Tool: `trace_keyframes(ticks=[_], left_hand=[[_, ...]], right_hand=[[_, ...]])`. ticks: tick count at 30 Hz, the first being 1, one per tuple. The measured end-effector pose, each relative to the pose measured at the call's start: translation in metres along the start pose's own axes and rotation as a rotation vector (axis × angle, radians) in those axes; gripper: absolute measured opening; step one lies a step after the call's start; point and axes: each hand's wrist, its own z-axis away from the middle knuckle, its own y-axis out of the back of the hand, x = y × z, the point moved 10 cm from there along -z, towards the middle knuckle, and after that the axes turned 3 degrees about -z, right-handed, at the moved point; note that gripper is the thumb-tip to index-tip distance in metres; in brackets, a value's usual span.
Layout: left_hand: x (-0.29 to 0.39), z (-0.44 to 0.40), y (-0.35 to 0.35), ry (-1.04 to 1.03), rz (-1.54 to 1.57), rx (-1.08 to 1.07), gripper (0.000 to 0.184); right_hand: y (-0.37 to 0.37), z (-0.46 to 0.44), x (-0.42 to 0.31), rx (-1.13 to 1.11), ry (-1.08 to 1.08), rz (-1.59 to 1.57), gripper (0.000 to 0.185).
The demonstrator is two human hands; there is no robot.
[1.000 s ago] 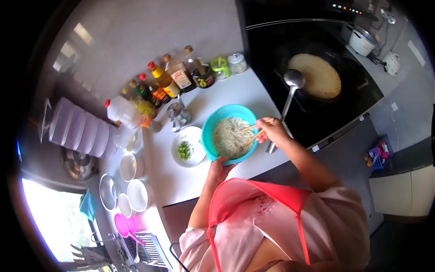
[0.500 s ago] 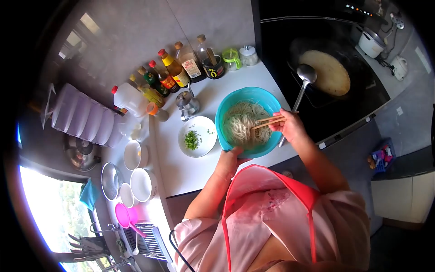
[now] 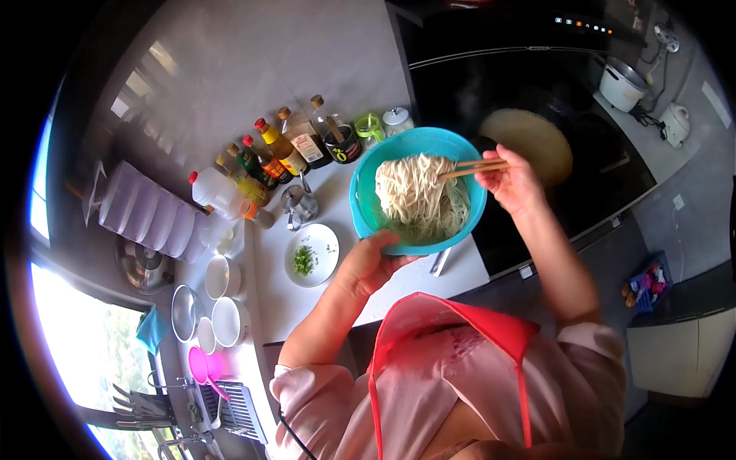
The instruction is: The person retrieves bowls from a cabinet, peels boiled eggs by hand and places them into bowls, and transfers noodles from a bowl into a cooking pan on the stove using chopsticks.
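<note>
My left hand (image 3: 372,264) grips the near rim of a turquoise bowl (image 3: 364,203), thumb over the edge. Wooden chopsticks (image 3: 469,168) are held in my right hand (image 3: 512,182) above the bowl's right side. A thick bundle of pale noodles (image 3: 418,188) hangs from the chopsticks, and its lower strands still lie in the bowl. Left of the bowl, a white plate (image 3: 326,253) holds chopped green herbs (image 3: 304,261). Behind the bowl, on the black stove, a wok of cloudy liquid (image 3: 537,142) is partly covered by my right hand and the bowl.
Sauce bottles (image 3: 290,157), a metal pot (image 3: 299,205) and lidded jars (image 3: 397,120) line the wall. White bowls (image 3: 230,322) and a pink ladle-shaped scoop (image 3: 203,364) stand near the sink. A rice cooker (image 3: 622,84) sits right of the stove.
The chopsticks have lifted the noodles into a hanging bundle. The bowl, with my left hand on it, has come up off the counter toward the wok and now hides most of the metal ladle.
</note>
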Motion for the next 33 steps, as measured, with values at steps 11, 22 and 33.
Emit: trace_keyframes(ticks=[11, 22, 33], left_hand=[[0.026, -0.053, -0.088, -0.055, -0.115, -0.098, 0.042], [0.033, -0.093, -0.106, -0.004, -0.217, 0.000, 0.042], [0.046, -0.098, -0.116, -0.046, -0.253, 0.000, 0.044]], right_hand=[[0.034, -0.008, -0.177, 0.115, 0.310, -0.008, 0.024], [0.171, -0.044, -0.259, 0.351, 0.461, -0.076, 0.029], [0.242, -0.052, -0.217, 0.544, 0.395, 0.229, 0.028]])
